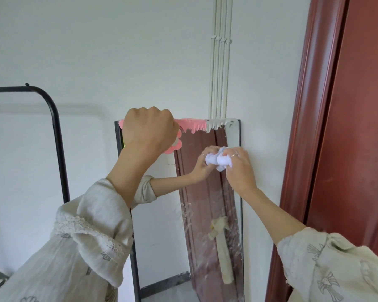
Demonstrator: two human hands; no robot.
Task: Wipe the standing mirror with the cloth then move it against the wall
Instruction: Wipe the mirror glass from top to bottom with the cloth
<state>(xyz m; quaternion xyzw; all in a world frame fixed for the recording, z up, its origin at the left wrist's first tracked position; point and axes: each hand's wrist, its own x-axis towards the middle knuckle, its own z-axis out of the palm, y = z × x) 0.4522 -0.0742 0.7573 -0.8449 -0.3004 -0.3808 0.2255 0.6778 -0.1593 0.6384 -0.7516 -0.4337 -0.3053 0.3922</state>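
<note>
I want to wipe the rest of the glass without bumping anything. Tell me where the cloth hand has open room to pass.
Open: the glass below the right hand and cloth, between the mirror frame's side edges. Crowded: the top left corner, where the left hand grips the pink trim beside a flower decoration.

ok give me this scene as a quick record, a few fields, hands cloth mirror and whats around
left hand: left hand grips the top edge of the tall black-framed standing mirror
right hand: right hand presses the crumpled white cloth on the glass, upper right
mirror trim: pink and white drip-shaped trim along the top
left of mirror: black metal rack
right of mirror: red-brown wooden door frame
behind: white wall
</note>
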